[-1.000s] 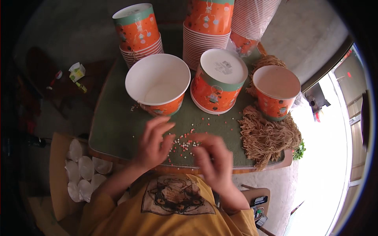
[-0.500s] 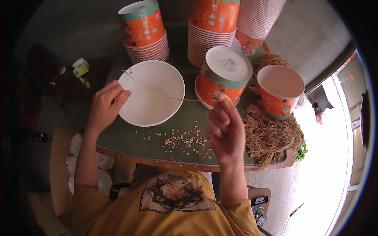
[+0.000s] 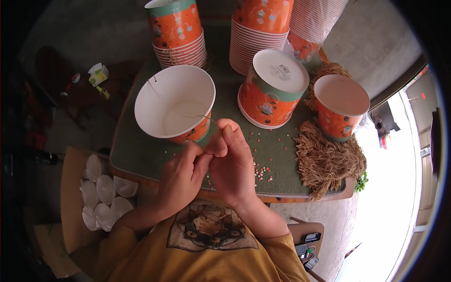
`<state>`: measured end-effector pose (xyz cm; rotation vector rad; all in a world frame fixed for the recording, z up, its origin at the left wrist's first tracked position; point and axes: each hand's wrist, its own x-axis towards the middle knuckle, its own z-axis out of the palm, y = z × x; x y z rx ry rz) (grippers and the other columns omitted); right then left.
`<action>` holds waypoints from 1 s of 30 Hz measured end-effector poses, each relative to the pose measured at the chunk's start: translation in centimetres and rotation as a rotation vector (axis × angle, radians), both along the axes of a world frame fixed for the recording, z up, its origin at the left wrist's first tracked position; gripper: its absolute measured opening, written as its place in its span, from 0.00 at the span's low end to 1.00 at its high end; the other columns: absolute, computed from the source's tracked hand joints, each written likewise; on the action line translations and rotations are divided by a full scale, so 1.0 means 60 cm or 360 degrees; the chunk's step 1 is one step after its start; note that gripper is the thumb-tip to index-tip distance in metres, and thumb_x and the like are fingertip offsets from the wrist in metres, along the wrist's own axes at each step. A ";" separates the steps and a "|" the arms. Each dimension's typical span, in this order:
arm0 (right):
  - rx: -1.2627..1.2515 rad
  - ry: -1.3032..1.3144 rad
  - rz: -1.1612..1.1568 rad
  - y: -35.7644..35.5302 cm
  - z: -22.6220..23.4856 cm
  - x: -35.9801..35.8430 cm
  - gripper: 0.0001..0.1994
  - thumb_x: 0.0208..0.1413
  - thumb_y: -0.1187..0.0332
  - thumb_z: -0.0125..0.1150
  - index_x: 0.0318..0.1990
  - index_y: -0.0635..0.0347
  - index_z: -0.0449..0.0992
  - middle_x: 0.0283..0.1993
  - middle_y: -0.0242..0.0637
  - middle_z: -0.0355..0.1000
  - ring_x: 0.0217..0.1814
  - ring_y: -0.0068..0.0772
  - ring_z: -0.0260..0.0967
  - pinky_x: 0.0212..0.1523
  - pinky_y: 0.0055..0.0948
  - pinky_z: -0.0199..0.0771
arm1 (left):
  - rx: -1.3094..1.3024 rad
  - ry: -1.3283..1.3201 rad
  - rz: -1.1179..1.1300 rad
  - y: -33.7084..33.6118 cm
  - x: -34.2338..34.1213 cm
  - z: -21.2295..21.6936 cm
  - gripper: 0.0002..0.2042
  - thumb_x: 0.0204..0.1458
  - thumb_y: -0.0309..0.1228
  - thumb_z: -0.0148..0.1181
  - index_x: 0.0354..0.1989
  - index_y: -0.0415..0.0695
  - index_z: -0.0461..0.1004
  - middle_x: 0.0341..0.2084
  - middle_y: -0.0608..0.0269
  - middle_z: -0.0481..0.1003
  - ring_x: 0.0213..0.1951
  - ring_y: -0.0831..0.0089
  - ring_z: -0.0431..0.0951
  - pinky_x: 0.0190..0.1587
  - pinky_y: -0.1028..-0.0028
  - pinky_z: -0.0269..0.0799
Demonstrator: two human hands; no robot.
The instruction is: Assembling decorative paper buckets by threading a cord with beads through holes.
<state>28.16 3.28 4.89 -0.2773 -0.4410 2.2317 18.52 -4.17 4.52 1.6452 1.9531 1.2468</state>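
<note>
Green table (image 3: 141,155), string-threaded empty cup (image 3: 174,103) at both hands (image 3: 206,169).

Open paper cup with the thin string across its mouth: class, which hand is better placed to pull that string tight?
Probably the right hand: its fingertips pinch the string at the open paper cup rim; the left hand sits lower.

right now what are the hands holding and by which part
Both hands, left hand and right hand, pinch the near end of a thin string that crosses the open paper cup, beside its near rim.
</note>
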 end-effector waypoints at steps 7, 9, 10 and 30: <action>0.0332 -0.0217 -0.0119 0.015 -0.046 0.024 0.09 0.67 0.66 0.48 0.49 0.59 0.70 0.30 0.27 0.67 0.35 0.18 0.62 0.41 0.20 0.63 | -0.0068 -0.0024 -0.0168 -0.001 0.004 -0.027 0.08 0.53 0.24 0.58 0.34 0.41 0.64 0.20 0.55 0.72 0.24 0.62 0.77 0.26 0.66 0.71; 0.0687 -0.0572 -0.0245 0.018 -0.059 0.032 0.09 0.67 0.68 0.48 0.48 0.60 0.71 0.33 0.28 0.69 0.37 0.18 0.63 0.41 0.21 0.65 | -0.0092 -0.0120 -0.0222 -0.005 -0.002 -0.028 0.06 0.54 0.23 0.57 0.34 0.41 0.64 0.20 0.58 0.72 0.23 0.66 0.77 0.25 0.69 0.70; 0.1043 -0.0930 -0.0368 0.022 -0.067 0.037 0.09 0.66 0.69 0.48 0.48 0.61 0.72 0.36 0.29 0.72 0.38 0.19 0.63 0.40 0.22 0.66 | -0.0266 -0.0418 -0.0302 -0.008 -0.007 -0.026 0.06 0.55 0.23 0.56 0.33 0.41 0.64 0.20 0.62 0.72 0.22 0.72 0.75 0.25 0.72 0.69; 0.1060 -0.0810 -0.0265 0.022 -0.061 0.067 0.10 0.66 0.72 0.47 0.49 0.66 0.72 0.46 0.36 0.75 0.46 0.21 0.71 0.50 0.23 0.71 | -0.0723 -0.1107 -0.0510 -0.012 -0.001 -0.012 0.08 0.65 0.32 0.45 0.40 0.42 0.68 0.23 0.71 0.67 0.25 0.86 0.67 0.24 0.84 0.62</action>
